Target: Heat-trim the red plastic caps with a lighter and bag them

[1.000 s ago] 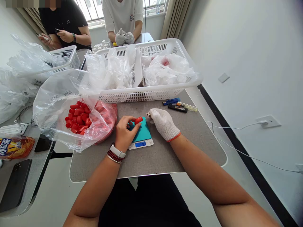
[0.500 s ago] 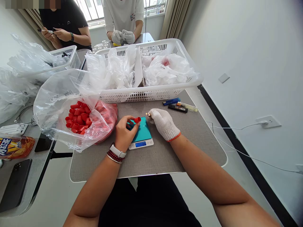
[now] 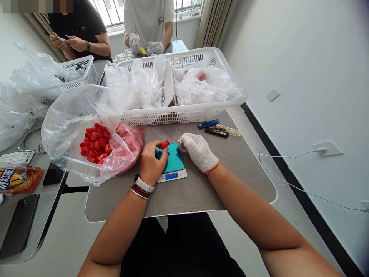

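Between the thumb and fingers of my bare left hand (image 3: 152,161) is a small red plastic cap (image 3: 163,144), tilted over the scale. Below it lies a digital scale (image 3: 173,165) with a teal top and a lit display. My right hand (image 3: 197,151), in a white knitted glove, is closed around a lighter (image 3: 180,142); only its metal tip shows, close to the scale's right edge. Left of my hands, a clear plastic bag (image 3: 66,134) stands open, holding many red caps (image 3: 96,144) of the same kind.
A white basket (image 3: 173,115) with plastic bags spans the table's back. Blue, black and clear lighters or cutters (image 3: 216,132) lie at right. A drink bottle (image 3: 20,179) and a phone (image 3: 20,223) rest on the left table. Two people (image 3: 148,23) work opposite.
The small flame at the lighter's tip no longer shows. In my left fingers the red cap has turned and shifted slightly left. Opposite, gloved hands have moved apart with a yellow tool.
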Motion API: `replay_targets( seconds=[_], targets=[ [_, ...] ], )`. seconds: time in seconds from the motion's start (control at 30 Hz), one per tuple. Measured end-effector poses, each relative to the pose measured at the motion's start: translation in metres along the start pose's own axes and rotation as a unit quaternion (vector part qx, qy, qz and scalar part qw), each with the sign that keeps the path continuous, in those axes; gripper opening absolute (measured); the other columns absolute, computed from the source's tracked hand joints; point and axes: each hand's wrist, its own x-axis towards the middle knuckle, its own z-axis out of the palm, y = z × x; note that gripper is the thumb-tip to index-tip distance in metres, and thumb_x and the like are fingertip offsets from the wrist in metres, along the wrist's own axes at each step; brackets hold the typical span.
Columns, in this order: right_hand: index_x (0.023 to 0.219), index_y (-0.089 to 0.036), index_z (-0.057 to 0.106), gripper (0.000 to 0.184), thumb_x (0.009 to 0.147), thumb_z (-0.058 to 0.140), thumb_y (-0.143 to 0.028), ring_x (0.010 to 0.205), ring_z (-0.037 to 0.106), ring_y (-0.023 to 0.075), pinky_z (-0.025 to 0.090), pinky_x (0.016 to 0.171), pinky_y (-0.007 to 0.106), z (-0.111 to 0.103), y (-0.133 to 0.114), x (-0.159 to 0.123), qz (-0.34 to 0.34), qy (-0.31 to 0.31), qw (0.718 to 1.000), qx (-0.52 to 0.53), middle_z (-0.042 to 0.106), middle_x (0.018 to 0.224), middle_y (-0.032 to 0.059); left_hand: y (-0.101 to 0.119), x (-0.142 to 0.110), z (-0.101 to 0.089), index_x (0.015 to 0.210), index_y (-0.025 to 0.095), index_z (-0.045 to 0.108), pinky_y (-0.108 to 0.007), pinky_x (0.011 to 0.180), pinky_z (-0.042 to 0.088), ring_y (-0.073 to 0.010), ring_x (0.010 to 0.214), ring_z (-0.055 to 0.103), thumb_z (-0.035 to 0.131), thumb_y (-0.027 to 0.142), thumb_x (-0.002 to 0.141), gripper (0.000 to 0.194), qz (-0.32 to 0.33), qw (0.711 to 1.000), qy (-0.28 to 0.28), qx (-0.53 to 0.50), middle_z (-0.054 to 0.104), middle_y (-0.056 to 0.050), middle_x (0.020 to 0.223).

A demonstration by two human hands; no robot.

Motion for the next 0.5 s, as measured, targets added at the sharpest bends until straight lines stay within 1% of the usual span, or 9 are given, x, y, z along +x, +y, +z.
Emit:
replay_targets(
  seconds=[0.07, 0.17, 0.27, 0.37, 0.5],
  targets=[
    [0.06, -0.02, 0.045, 0.043, 0.09, 0.032, -0.048, 0.062, 0.045, 0.0157, 0.034, 0.058, 0.029, -0.0005, -0.0006, 0.0005, 0.003, 0.008, 1.0, -0.026, 0.048, 0.061, 0.002, 0.0, 0.0001, 0.0002, 0.094, 0.018, 0.061, -0.029, 0.07, 0.047, -0.0151, 0.072, 0.058, 0.066, 0.02, 0.086, 0.009, -0.008, 1.0, 0.007, -0.014, 0.067, -0.003, 0.086],
    [0.06, -0.02, 0.044, 0.043, 0.089, 0.031, -0.049, 0.063, 0.046, 0.0159, 0.034, 0.057, 0.028, -0.0009, 0.0, 0.0011, 0.009, 0.022, 0.999, -0.047, 0.049, 0.062, 0.0022, 0.0001, -0.0001, 0.0011, 0.093, 0.019, 0.061, -0.028, 0.07, 0.048, -0.0143, 0.074, 0.059, 0.068, 0.017, 0.084, 0.012, 0.0, 1.0, -0.006, -0.026, 0.067, -0.002, 0.088],
    [0.061, -0.02, 0.045, 0.043, 0.089, 0.031, -0.049, 0.063, 0.046, 0.0158, 0.034, 0.057, 0.028, -0.0009, 0.0003, 0.001, 0.009, 0.024, 0.999, -0.046, 0.05, 0.063, 0.0023, 0.0001, -0.0006, 0.0021, 0.088, 0.018, 0.061, -0.027, 0.072, 0.049, -0.0158, 0.081, 0.062, 0.071, 0.015, 0.08, 0.014, 0.018, 0.999, -0.012, -0.025, 0.067, -0.003, 0.089],
    [0.062, -0.02, 0.048, 0.043, 0.089, 0.032, -0.048, 0.063, 0.047, 0.0158, 0.034, 0.058, 0.028, -0.0007, -0.0006, 0.0004, 0.002, 0.017, 0.999, -0.028, 0.051, 0.063, 0.0024, 0.0005, -0.0016, 0.0023, 0.09, 0.018, 0.062, -0.028, 0.074, 0.05, -0.0171, 0.088, 0.065, 0.07, 0.014, 0.08, 0.013, 0.011, 0.999, -0.021, -0.039, 0.07, -0.003, 0.09],
    [0.061, -0.02, 0.048, 0.042, 0.089, 0.032, -0.047, 0.062, 0.046, 0.0153, 0.033, 0.058, 0.028, -0.0002, -0.0023, -0.0003, -0.007, -0.001, 1.0, -0.016, 0.049, 0.062, 0.0018, 0.0018, -0.0022, 0.001, 0.094, 0.018, 0.064, -0.029, 0.074, 0.051, -0.0168, 0.08, 0.065, 0.067, 0.017, 0.083, 0.011, 0.017, 0.999, -0.028, -0.019, 0.071, -0.003, 0.087]
  ],
)
